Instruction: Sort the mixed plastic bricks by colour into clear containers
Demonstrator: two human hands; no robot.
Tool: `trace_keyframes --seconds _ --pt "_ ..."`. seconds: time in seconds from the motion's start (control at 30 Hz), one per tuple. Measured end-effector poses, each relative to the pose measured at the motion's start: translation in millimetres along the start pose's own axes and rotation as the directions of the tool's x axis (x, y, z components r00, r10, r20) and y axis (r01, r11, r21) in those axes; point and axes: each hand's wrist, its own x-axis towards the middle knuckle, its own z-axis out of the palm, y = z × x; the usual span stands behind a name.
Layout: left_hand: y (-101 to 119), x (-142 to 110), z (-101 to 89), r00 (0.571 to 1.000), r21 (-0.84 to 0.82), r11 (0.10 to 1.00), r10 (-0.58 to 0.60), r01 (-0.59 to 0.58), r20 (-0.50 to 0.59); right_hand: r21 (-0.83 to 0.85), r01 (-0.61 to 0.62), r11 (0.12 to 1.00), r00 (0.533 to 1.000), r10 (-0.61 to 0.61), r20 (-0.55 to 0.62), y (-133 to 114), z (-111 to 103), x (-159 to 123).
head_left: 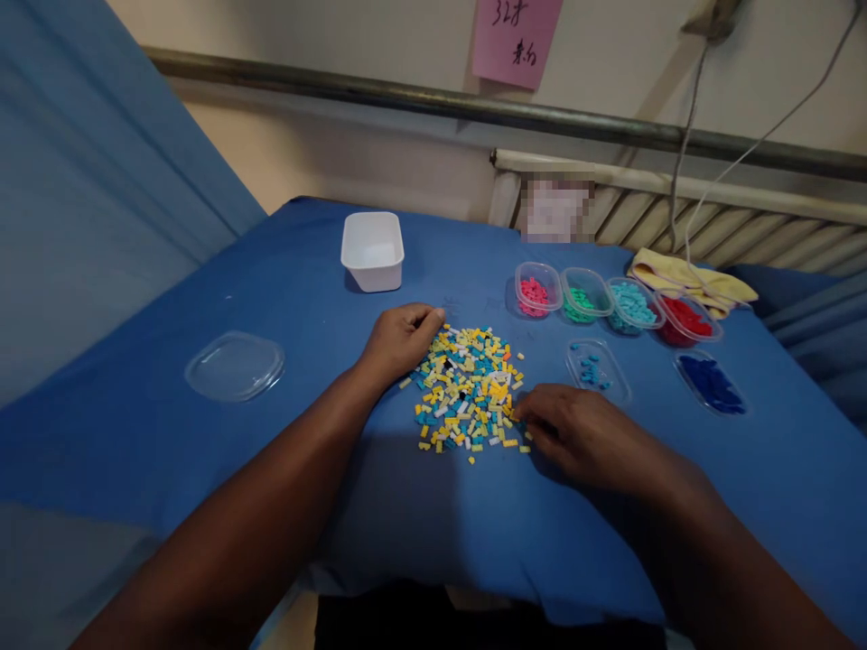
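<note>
left hand (401, 343) at brick pile's (467, 388) 10 o'clock edge, digits pressed together; right hand (575, 433) at 4 o'clock, curled, pinch indeterminable.

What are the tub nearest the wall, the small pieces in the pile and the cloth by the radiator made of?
White tub: probably opaque plastic, smooth, with a rolled-looking rim. Pile pieces: likely hard molded plastic, brick-shaped with crisp edges. Yellow cloth: soft fabric, judging by its folds; fiber unclear.

The pink note (516, 41) is cut off; the sheet (556, 209) is pixelated.
</note>
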Motion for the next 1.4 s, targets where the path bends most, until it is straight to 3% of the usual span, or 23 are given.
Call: trace_keyframes --seconds 0.27,0.6,0.77,0.9,1.1,1.4 --pt "1.0 0.0 -0.3 1.000 0.006 1.000 -0.007 0.007 0.011 -0.042 0.076 0.996 0.997 -0.077 -0.025 -0.7 2.0 -0.2" --pt "0.1 -0.1 -0.3 1.000 -0.015 1.000 -0.010 0.010 0.011 -0.307 -0.075 0.949 0.997 0.072 -0.021 -18.8 13.7 6.2" --pt "2.2 -0.1 -0.5 1.000 0.005 1.000 -0.015 0.015 0.012 -0.228 -0.079 0.970 0.994 0.060 -0.088 -16.9 14.2 5.4" --pt "5.6 -0.6 -0.1 1.000 -0.004 1.000 -0.017 0.017 -0.002 -0.069 0.010 0.998 0.991 -0.020 -0.134 -22.0 19.3 10.2" --pt "5.9 0.3 0.2 1.000 0.002 1.000 -0.004 0.004 0.009 -0.091 -0.032 0.995 0.991 0.020 -0.132 -23.5 27.4 21.2" --pt "5.4 0.5 0.1 1.000 0.017 1.000 -0.004 0.004 0.013 -0.111 -0.089 0.990 0.992 0.078 -0.103 -21.4 19.9 25.0"
